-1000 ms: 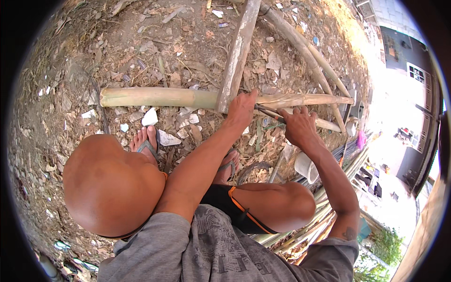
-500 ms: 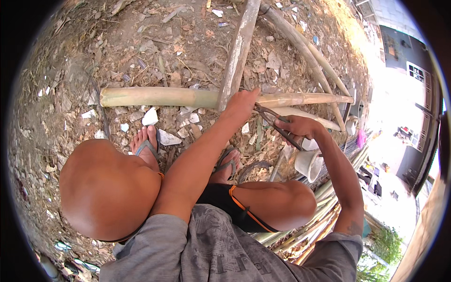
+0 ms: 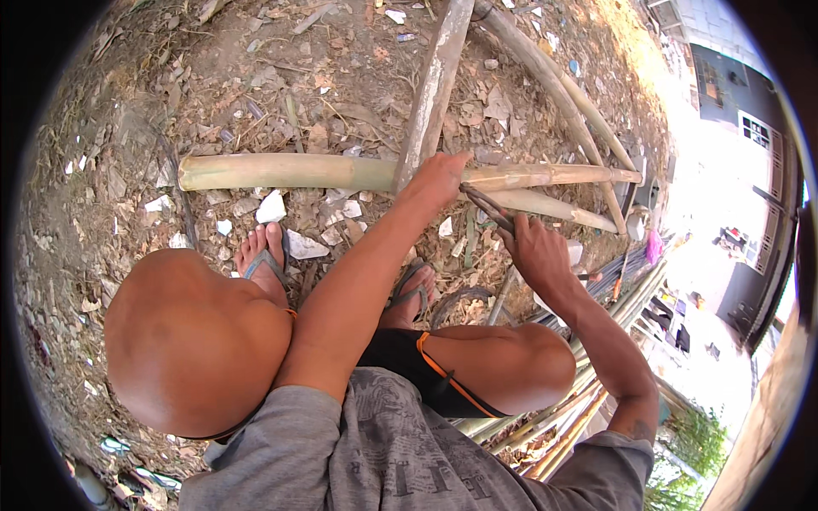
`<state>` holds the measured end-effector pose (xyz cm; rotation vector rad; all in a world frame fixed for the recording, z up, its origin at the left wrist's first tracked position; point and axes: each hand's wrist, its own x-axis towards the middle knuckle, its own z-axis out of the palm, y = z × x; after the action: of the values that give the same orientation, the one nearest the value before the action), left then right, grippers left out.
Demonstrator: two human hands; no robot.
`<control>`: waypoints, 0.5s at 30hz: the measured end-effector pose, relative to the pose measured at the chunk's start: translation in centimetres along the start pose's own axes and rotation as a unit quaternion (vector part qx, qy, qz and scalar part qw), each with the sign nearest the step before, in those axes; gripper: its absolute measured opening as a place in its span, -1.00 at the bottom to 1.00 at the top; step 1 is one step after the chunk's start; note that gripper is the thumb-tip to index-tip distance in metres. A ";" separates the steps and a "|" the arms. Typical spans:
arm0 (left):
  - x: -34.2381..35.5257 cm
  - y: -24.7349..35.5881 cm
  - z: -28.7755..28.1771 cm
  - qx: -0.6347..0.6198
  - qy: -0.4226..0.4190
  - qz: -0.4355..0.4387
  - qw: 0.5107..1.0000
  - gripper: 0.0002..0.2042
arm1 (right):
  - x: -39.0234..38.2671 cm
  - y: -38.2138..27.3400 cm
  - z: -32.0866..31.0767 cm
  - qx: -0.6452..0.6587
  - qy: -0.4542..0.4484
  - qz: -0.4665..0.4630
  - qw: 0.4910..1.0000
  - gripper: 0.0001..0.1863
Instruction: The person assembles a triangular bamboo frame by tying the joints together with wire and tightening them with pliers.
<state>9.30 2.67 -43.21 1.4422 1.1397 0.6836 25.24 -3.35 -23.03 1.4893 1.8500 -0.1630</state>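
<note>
A thick pale-green bamboo pole (image 3: 281, 171) lies crosswise on the dirt in front of my feet. My left hand (image 3: 437, 177) presses down on it where a grey wooden beam (image 3: 433, 85) crosses over it. My right hand (image 3: 537, 252) is closed around the handle of a dark curved blade (image 3: 486, 204) whose tip reaches toward the bamboo just right of the left hand. I am crouched, with both knees and sandalled feet below the pole.
More bamboo poles (image 3: 562, 98) run diagonally at the upper right, and a bundle of thin bamboo strips (image 3: 596, 315) lies at the right. White stones (image 3: 273, 207) and dry leaves litter the dirt. A building (image 3: 741, 128) stands at the far right.
My right hand has pulled back from the pole toward me and now shows the dark blade raised. The left hand stays on the bamboo.
</note>
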 end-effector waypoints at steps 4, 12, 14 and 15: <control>0.0 0.3 0.8 0.006 -0.001 0.012 1.000 -0.48 | 0.2 3.3 2.7 0.540 -0.310 0.136 0.771 -0.47; 0.7 1.4 -0.5 -0.011 -0.052 -0.052 0.997 -0.42 | 1.1 3.2 0.2 0.552 -0.350 0.150 0.742 -0.46; 0.9 1.2 -0.7 0.017 -0.056 -0.059 0.997 -0.43 | 1.3 3.0 0.4 0.547 -0.354 0.142 0.745 -0.44; 0.7 1.0 -0.7 0.018 -0.056 -0.060 0.997 -0.43 | 1.3 2.6 0.4 0.557 -0.336 0.139 0.747 -0.41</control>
<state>9.16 3.67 -42.18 1.4120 1.1460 0.4956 27.66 -1.76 -23.26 2.0060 0.8296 -1.6532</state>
